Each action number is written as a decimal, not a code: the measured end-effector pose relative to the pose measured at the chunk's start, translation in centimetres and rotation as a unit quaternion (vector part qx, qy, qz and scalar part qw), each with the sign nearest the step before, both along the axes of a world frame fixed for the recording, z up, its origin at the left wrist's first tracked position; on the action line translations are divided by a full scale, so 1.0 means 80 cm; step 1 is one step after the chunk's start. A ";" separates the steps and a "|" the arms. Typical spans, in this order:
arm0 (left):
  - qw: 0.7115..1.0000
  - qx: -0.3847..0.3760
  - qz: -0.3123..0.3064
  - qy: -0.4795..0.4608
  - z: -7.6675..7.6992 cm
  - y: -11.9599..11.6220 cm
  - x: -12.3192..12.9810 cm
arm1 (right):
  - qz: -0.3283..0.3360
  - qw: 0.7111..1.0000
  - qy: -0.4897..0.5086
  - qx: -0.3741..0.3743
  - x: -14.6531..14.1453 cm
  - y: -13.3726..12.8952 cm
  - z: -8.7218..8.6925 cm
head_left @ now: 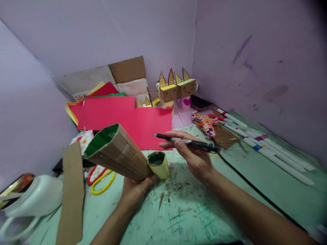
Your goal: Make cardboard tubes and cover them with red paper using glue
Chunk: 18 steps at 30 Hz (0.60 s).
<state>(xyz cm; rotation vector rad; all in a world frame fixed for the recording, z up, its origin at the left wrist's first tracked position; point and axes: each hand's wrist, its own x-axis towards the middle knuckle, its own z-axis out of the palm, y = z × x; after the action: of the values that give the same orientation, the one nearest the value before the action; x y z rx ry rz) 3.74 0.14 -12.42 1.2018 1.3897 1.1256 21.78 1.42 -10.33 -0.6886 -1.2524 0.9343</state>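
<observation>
The left hand [136, 192] is closed around the lower end of a brown cardboard tube [127, 154], with the thumb laid along the side near the bottom. The tube is tilted, and its wide open mouth, lined with green, faces up and to the left. Just beside its lower end is a small yellow tube [160, 168], also green inside; whether the two are joined, I cannot tell. The right hand [195, 158] pinches a black pen [201, 145] between the thumb and the fingers, and the pen's tip points to the left, apart from both tubes. Under the hands there is a pale green table surface [184, 204], which carries small brown scraps and some green drawn lines. Behind the tubes lie bright red sheets [109, 112], and behind these leans an opened cardboard box [129, 69]. At the back, near the corner of the walls, stand two box figures [177, 90] with pointed ears. On the right side there are white markers [276, 160], lying in a slanting row, and near them a flower-patterned object [208, 124]; a black cable [250, 185] runs toward the lower right. On the left are scissors with red and yellow handles [103, 183], a long cardboard strip [71, 194] and a white mug [43, 195].
</observation>
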 end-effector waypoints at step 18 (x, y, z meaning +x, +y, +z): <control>0.999 -0.013 -0.002 -0.035 -0.009 0.001 -0.002 | 0.018 0.998 0.025 -0.048 -0.018 -0.002 -0.005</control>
<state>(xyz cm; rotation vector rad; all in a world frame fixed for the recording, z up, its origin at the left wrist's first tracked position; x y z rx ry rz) 3.56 0.19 -13.14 1.1365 1.3441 1.1336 20.31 1.22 -10.70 -0.7154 -1.1856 1.0402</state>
